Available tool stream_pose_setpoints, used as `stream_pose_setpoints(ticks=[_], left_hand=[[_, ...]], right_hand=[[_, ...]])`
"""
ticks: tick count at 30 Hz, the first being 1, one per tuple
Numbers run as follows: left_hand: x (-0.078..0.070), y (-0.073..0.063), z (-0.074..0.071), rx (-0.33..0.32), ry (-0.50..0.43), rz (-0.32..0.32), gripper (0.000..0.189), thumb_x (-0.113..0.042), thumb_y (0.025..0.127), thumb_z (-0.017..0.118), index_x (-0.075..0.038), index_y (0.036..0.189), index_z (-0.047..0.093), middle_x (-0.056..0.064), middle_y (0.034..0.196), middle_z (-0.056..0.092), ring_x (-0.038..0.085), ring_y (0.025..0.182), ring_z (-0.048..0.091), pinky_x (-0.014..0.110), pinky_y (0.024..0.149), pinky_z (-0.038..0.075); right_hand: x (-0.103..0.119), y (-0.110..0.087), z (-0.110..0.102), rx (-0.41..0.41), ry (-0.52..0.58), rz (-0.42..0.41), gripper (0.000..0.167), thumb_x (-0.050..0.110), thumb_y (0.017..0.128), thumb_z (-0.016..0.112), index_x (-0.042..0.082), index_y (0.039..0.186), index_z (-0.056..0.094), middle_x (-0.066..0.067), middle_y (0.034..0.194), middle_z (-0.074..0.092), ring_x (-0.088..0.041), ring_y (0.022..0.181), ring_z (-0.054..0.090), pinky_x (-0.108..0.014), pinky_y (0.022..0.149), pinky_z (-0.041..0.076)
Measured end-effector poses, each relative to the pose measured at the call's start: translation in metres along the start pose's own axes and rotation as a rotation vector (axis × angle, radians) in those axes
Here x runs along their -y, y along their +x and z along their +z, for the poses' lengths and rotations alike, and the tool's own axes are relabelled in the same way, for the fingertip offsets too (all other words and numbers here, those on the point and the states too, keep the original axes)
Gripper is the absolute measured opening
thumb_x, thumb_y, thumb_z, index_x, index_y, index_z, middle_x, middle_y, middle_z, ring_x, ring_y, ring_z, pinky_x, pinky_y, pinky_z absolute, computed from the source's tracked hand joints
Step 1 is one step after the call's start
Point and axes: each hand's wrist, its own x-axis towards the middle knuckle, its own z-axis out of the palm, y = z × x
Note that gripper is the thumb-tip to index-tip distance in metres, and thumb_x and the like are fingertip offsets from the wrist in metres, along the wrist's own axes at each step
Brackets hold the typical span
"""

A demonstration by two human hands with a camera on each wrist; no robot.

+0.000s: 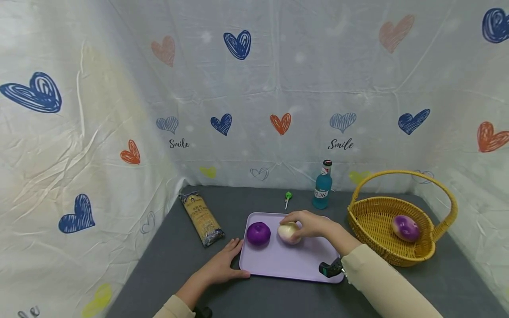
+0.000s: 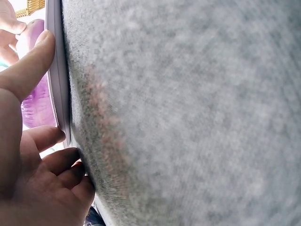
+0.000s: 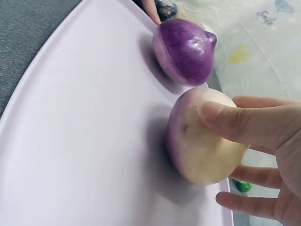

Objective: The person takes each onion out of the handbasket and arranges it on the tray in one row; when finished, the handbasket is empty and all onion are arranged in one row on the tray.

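A lilac tray lies on the grey tabletop. My left hand rests at its left edge, thumb at the near corner and fingers along the side. In the left wrist view, the thumb and a fingertip touch the tray rim. With thumb and fingers, my right hand grips a pale turnip with a purple side, over the right-hand part of the tray. A dark purple onion sits on the tray, left of the turnip; its pointed tip shows in the right wrist view.
Right of the tray stands a yellow wicker basket holding a purple-and-white vegetable. Behind the tray are a blue bottle and a green lollipop. A yellow-brown packet lies to the left. A heart-printed cloth hangs behind.
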Motion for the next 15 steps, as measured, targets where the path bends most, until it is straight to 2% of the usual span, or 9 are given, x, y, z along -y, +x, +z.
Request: stream_pose_setpoints(ticks=[9,15], left_hand=[[-0.0013,-0.0015,-0.0009,0.004,-0.009,-0.011,0.109,-0.063,0.078,0.078,-0.006,0.159,0.031,0.020,0.164,0.027,0.040,0.154,0.020,0.062,0.119,0.026],[-0.0023,-0.0015,-0.0014,0.005,0.001,-0.007,0.109,-0.064,0.079,0.077,-0.006,0.159,0.031,0.020,0.164,0.027,0.039,0.154,0.020,0.061,0.119,0.026]], right_hand=[[-0.0007,-0.0001,0.0020,-0.004,0.017,-0.016,0.052,0.018,0.083,0.084,0.010,0.132,0.068,-0.011,0.138,0.063,-0.035,0.134,0.053,-0.056,0.111,0.042],[-0.0029,-0.0022,0.0012,-0.010,0.033,-0.013,0.055,0.021,0.083,0.084,0.010,0.133,0.067,-0.013,0.141,0.060,-0.037,0.136,0.051,-0.059,0.112,0.039]])
